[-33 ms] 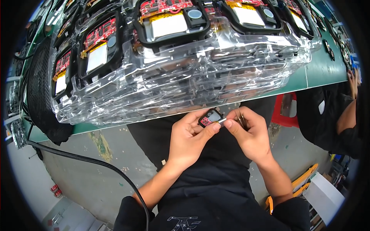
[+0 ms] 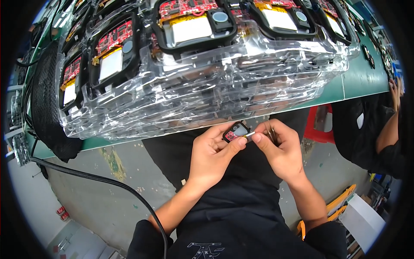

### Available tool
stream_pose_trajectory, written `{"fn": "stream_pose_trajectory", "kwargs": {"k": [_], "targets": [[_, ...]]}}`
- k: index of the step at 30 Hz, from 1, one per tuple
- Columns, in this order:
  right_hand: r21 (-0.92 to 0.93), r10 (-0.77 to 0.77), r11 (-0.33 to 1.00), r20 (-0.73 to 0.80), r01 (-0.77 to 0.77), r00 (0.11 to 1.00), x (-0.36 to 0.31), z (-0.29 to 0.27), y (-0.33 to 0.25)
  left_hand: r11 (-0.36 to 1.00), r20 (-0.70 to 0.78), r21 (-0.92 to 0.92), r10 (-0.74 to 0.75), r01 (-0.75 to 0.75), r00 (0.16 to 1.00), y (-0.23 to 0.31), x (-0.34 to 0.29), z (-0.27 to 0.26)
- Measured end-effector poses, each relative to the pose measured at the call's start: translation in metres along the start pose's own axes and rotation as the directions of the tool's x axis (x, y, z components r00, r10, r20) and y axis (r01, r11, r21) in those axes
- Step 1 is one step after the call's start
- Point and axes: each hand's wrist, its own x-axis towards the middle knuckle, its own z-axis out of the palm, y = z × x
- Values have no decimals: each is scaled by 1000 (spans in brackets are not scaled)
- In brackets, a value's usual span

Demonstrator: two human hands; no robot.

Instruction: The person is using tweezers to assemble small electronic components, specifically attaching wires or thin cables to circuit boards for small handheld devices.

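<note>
My left hand [image 2: 213, 151] is closed around a small device in a black frame [image 2: 237, 130], with a red circuit board inside. It is held just below the table's near edge. My right hand [image 2: 279, 149] is beside it, thumb and forefinger pinching a small flat silver-white piece [image 2: 250, 135] at the device's right side. Whether that piece is still attached to the device, I cannot tell. A pair of slim metal tweezers [image 2: 271, 131] is tucked among the right hand's fingers, partly hidden by them.
Stacked clear plastic trays [image 2: 194, 90] fill the green table [image 2: 366, 80], the top one bearing several black-framed units [image 2: 194, 28]. A black mesh bag [image 2: 45, 99] hangs at left. A black cable [image 2: 108, 181] crosses to my left arm. A red stool [image 2: 319, 125] and another person's arm [image 2: 388, 131] are at right.
Almost nothing differs. My right hand has shifted very slightly to the right with the silver-white piece, and the trays sit a touch differently in view.
</note>
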Motion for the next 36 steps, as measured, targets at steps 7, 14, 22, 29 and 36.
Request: {"fn": "stream_pose_trajectory", "kwargs": {"k": [7, 14, 22, 29, 36], "targets": [[-318, -299, 910, -60, 266, 952, 1, 6, -15, 999, -11, 23, -26, 26, 1000, 5, 2, 0], [-420, -362, 852, -44, 311, 931, 1, 7, -14, 997, -21, 66, 36, -34, 999, 3, 4, 5], [-481, -482, 776, -37, 408, 875, 9, 6, -8, 997, 40, 71, 9, -11, 999, 4, 0, 6], [-446, -418, 816, -16, 368, 908, 9, -1, -5, 994, 40, 101, -41, 37, 998, 0, 4, 16], [-357, -355, 881, -62, 312, 933, 7, 6, -2, 994, 35, 105, -28, 24, 999, 1, -1, 14]]}}
